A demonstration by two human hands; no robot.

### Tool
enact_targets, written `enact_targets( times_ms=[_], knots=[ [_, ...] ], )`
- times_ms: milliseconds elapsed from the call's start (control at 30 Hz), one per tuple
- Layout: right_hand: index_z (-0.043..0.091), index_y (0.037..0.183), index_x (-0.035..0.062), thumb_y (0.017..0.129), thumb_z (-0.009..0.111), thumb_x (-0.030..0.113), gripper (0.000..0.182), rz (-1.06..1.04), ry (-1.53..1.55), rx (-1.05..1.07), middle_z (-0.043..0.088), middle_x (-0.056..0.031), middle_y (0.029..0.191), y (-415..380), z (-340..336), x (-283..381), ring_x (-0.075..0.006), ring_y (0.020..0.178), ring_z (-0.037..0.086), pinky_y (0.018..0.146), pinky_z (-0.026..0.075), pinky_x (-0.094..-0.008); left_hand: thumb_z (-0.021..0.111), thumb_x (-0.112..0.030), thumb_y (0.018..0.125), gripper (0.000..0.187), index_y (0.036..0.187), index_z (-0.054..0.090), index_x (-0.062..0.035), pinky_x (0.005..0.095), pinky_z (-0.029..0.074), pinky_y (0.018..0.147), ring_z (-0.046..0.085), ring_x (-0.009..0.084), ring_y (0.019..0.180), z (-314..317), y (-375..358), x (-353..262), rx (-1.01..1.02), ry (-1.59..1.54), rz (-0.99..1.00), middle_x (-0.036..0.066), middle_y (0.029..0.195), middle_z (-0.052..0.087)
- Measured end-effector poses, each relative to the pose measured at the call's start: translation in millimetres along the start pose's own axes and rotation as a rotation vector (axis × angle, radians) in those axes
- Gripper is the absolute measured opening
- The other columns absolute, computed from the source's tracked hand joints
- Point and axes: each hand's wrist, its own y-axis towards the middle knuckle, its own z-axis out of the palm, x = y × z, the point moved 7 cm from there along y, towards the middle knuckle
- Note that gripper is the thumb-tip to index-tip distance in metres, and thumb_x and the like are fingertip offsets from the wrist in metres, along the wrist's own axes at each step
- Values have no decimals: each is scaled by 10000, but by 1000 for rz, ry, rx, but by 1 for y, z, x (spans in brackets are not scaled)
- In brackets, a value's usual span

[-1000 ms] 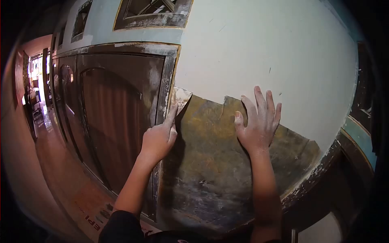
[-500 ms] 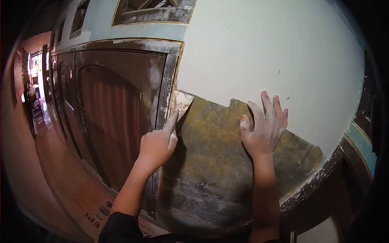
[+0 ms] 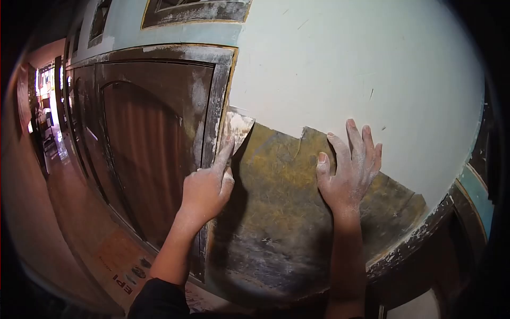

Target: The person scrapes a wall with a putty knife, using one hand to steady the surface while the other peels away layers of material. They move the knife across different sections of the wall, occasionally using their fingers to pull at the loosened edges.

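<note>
My left hand [image 3: 204, 189] grips a putty knife [image 3: 239, 127], its index finger stretched along the tool toward the blade. White residue coats the blade, which lies against the wall beside the wooden frame, at the left end of the jagged edge of the white paint [image 3: 340, 74]. The handle is hidden in my fist. My right hand [image 3: 348, 170] rests with spread fingers on the wall, its fingertips over the white paint and its palm over the bare patch [image 3: 276, 202]. White dust covers both hands.
Left of the scraped area stands a dark wooden door or window panel [image 3: 143, 122] with a worn frame [image 3: 222, 85]. A dark, flaking ledge [image 3: 409, 244] borders the wall at lower right. Cardboard [image 3: 125, 266] lies on the floor at lower left.
The putty knife and my left hand have shifted slightly upward along the frame. My right hand stays on the wall. The whole view has tilted a little.
</note>
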Motion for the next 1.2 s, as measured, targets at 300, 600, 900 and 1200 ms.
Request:
enact_targets(
  times_ms=[300,600,900,1200],
  knots=[
    [700,1145,228,821,676,275,329,16,-14,-10,494,-23,1484,1,-1,0,-284,1439,347,1185,196,-577,492,-167,912,678,1563,315,-239,550,480,714,622,453,713,-7,-1,-2,9,40,1,250,722,629],
    [700,1127,237,828,668,288,305,32,-3,-25,490,-5,1484,-1,-1,0,-273,1431,358,1181,210,-571,502,-225,911,686,1565,296,-192,557,500,666,634,443,664,-4,4,-2,-39,41,102,219,682,643],
    [655,1180,198,840,663,239,343,11,22,-14,474,-55,1500,-1,0,1,-311,1456,321,1197,161,-575,492,-227,911,712,1582,256,-204,545,514,673,642,441,666,1,-3,-7,11,38,71,234,685,642],
    [650,1222,274,820,679,286,403,47,-35,-4,478,-3,1486,2,-1,1,-267,1428,356,1186,207,-564,496,-224,904,746,1592,213,-172,546,513,679,643,439,668,7,-6,-9,15,19,91,235,686,644]
  ],
)
